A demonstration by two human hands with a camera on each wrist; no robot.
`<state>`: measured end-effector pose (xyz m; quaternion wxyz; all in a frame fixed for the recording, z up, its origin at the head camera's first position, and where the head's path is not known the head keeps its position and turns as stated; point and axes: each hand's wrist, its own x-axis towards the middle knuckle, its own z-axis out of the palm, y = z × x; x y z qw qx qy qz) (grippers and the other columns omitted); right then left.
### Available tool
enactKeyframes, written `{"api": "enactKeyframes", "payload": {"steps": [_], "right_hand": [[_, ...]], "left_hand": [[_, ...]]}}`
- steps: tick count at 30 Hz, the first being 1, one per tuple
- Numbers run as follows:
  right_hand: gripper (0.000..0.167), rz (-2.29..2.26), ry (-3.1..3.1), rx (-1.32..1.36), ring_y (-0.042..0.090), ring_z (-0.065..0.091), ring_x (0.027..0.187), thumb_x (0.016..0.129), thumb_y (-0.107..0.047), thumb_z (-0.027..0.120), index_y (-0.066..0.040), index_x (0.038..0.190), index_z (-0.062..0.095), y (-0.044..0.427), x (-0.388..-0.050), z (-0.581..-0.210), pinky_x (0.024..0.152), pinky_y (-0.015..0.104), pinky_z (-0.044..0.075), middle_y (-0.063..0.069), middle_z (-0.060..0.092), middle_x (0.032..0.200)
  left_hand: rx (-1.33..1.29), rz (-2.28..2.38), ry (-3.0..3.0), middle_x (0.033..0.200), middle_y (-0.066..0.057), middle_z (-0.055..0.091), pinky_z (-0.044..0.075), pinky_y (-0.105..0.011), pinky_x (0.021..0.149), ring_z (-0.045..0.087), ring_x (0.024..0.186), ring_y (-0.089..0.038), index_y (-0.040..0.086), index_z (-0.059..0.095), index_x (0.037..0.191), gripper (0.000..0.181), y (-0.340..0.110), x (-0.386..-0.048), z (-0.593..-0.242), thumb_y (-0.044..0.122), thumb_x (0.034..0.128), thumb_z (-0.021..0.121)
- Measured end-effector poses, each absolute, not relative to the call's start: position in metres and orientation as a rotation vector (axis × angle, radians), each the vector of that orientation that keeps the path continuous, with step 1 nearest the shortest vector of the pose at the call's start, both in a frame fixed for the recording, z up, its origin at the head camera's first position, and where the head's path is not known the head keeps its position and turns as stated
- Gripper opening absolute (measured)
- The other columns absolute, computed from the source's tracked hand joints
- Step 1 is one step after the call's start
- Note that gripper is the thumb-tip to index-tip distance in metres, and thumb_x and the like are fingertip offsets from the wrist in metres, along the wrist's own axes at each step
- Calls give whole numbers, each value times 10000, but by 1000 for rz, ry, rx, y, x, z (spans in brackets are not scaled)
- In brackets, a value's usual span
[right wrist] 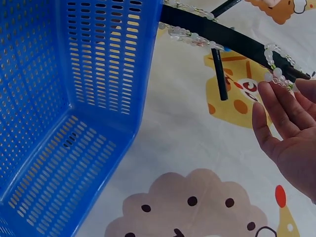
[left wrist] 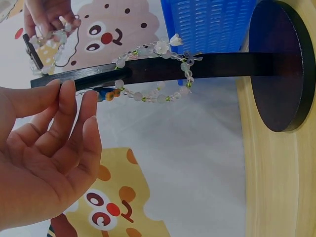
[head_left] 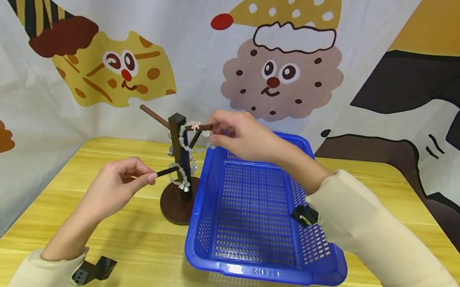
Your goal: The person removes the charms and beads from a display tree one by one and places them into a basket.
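A dark wooden stand (head_left: 179, 156) with a round base (head_left: 175, 207) has several pegs sticking out from its post. My left hand (head_left: 115, 188) pinches the tip of a lower front peg (head_left: 166, 171) between thumb and index finger. A beaded bracelet (left wrist: 160, 97) with pale beads and white flower charms hangs around that peg near the post. At the upper right peg, my right hand (head_left: 249, 138) pinches a second bracelet (right wrist: 269, 54) of clear and whitish beads, looped over the peg. More beads and a small blue charm (left wrist: 104, 94) show around the post, partly hidden.
A blue perforated plastic basket (head_left: 251, 270) stands right of the stand, close beside its base, under my right forearm. Wood-grain tabletop (head_left: 147, 265) lies beneath both. Behind hangs a white cloth (head_left: 196, 66) with cartoon prints.
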<state>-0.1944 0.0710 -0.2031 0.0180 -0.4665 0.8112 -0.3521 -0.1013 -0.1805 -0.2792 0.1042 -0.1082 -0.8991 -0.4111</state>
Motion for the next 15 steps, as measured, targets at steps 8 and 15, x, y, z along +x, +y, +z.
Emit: {"api": "enactKeyframes", "payload": {"steps": [8, 15], "right_hand": [[71, -1080, 2531, -1533, 112, 564, 720, 871, -47, 603, -69, 896, 540, 84, -191, -196, 684, 285, 454, 47, 639, 795], [78, -1083, 2541, -1568, 112, 549, 693, 865, -45, 611, -74, 894, 545, 91, -189, -191, 670, 287, 448, 10, 622, 762]], "left_hand": [[-316, -1215, -2648, 836, -27, 664, 483, -211, 628, 603, 728, -117, 64, 656, 832, 56, -180, -101, -279, 98, 865, 628], [-318, -1212, -2645, 827, -25, 663, 478, -212, 621, 598, 721, -109, 60, 653, 828, 57, -180, -100, -279, 94, 866, 626]]}}
